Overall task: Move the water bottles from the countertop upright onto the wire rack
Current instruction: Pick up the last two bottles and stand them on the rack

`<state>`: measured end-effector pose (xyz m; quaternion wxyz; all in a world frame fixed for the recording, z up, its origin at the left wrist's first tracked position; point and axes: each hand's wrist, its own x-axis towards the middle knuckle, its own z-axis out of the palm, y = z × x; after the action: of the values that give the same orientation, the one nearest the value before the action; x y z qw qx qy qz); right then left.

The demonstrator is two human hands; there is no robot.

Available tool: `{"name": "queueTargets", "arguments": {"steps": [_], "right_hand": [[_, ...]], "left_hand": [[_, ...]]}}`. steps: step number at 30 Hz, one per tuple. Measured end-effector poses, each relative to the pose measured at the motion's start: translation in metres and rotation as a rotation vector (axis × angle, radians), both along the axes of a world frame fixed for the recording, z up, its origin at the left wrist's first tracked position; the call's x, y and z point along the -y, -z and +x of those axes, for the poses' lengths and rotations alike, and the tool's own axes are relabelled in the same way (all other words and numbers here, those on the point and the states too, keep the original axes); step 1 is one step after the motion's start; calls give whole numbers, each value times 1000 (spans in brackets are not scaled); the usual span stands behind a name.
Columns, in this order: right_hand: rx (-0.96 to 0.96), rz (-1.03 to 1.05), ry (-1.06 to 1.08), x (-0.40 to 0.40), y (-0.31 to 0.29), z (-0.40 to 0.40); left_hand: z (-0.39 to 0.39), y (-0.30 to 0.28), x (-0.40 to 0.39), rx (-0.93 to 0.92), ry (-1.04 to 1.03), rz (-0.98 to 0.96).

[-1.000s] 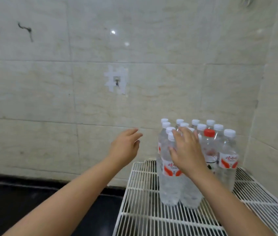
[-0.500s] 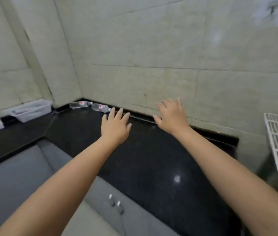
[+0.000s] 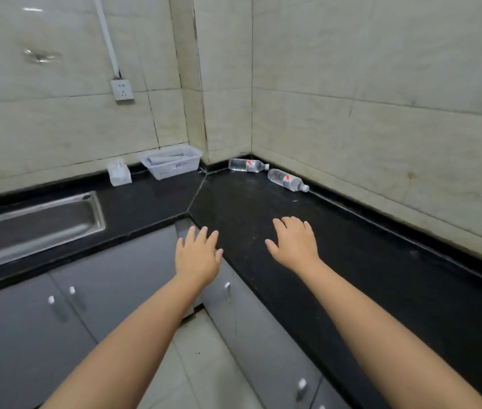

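Head view: I see both of my bare arms reaching forward over the corner of a black countertop (image 3: 352, 261). My left hand (image 3: 197, 255) hovers at the counter's front edge, palm down, fingers straight and slightly spread, holding nothing. My right hand (image 3: 294, 246) is over the dark surface, palm down, fingers extended and relaxed, also holding nothing; I cannot tell for certain whether its fingertips touch the counter.

Two water bottles lie on their sides at the far corner, well apart from both hands. The left bottle (image 3: 248, 165) rests against the back wall with its cap pointing right. The right bottle (image 3: 287, 179) lies just beside it along the right-hand wall, cap pointing right and toward me. Both are clear with red-marked labels.

To the left, a white plastic basket (image 3: 172, 160) stands on the counter beside a small white box (image 3: 119, 172). A steel sink (image 3: 36, 222) is set into the counter further left. A wall socket (image 3: 122, 90) sits on the tiles above. Grey cabinet doors (image 3: 92, 290) run beneath the counter.
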<state>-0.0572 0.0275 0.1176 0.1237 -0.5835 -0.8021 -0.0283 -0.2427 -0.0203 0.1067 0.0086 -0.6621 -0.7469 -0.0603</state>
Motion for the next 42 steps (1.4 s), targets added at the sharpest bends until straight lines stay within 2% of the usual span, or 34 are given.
{"name": "queueTargets", "arguments": {"steps": [10, 17, 24, 29, 33, 36, 38, 42], "right_hand": [[-31, -98, 74, -238, 24, -54], [-55, -145, 196, -349, 38, -54], [-27, -144, 439, -472, 70, -60], [-22, -262, 593, -566, 96, -83], [-86, -344, 653, -624, 122, -89], [-183, -391, 730, -659, 136, -85], [-116, -396, 754, -677, 141, -81], [157, -434, 783, -701, 146, -71]], "left_hand": [[-71, 13, -232, -39, 13, -84], [-118, 19, -376, -75, 75, -79], [-153, 49, -565, -106, 283, -78], [-166, 81, -684, -104, 431, -147], [-167, 103, -762, -99, 534, -116], [-158, 120, -810, -20, 550, -129], [-147, 130, -837, 29, 584, -106], [-119, 144, -879, 2, 649, -145]]}}
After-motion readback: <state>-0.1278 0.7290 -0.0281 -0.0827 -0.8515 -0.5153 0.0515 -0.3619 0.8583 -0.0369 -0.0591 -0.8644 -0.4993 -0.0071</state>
